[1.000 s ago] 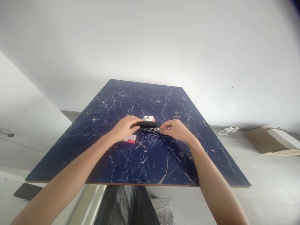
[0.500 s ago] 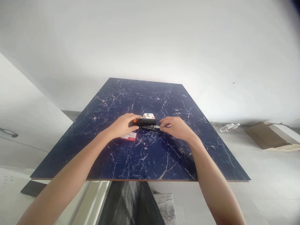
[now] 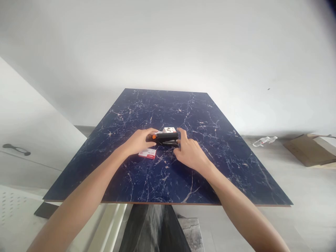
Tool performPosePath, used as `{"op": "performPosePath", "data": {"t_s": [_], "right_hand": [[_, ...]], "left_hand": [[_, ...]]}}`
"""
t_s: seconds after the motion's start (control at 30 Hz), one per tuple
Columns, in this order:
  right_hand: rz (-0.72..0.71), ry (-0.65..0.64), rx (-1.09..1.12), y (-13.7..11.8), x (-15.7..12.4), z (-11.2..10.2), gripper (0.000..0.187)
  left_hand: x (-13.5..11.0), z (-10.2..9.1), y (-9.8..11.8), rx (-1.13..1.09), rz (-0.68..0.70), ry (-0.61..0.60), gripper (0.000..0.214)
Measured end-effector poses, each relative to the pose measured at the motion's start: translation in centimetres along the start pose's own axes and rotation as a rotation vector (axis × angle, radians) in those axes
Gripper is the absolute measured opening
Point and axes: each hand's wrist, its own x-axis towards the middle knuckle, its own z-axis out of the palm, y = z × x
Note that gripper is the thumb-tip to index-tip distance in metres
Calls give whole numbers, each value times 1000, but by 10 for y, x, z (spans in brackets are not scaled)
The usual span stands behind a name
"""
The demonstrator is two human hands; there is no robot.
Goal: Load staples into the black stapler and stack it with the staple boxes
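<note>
A black stapler [image 3: 167, 137] with an orange part at its left end lies across the middle of the blue marbled tabletop [image 3: 168, 108]. The thumb and fingers of my left hand [image 3: 140, 141] close around that left end. At the stapler's right end is my right hand [image 3: 191, 150], index finger stretched forward and thumb apart; another fingertip is against or very close to the stapler's front. Just behind the stapler stands a white box [image 3: 169, 130] with black and red print. A flat red-and-white box [image 3: 147, 153] lies in front of my left hand.
White walls border the table at the back and left, with a dark handle [image 3: 16, 149] on the left panel. Down on the floor at right are a clear plastic bottle [image 3: 265, 141] and an open cardboard box [image 3: 301, 150].
My right hand has let go of a thin silvery strip at the stapler's front and stretched out its index finger. The stapler's gap looks narrower. The view has shifted slightly.
</note>
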Motion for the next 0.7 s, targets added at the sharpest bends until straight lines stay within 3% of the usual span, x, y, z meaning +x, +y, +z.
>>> {"op": "performPosePath", "data": {"t_s": [0.07,0.17,0.4,0.5,0.57,0.7], "right_hand": [[-19,2,7,-1,1,2,94],[-30,12,44,3,3,3,105],[9,28,75,12,13,5,96],[102,61,149,21,20,8,86],[104,39,206,26,24,9,77],[65,-10,260,31,28,8,60]], "left_hand": [[0,1,0,-18,-3,-8,56],[0,3,0,32,1,24,53],[-1,22,23,115,17,88,57],[-6,20,38,7,137,-87,68],[-13,4,38,15,192,-258,71],[-25,-35,18,166,88,-455,74]]}}
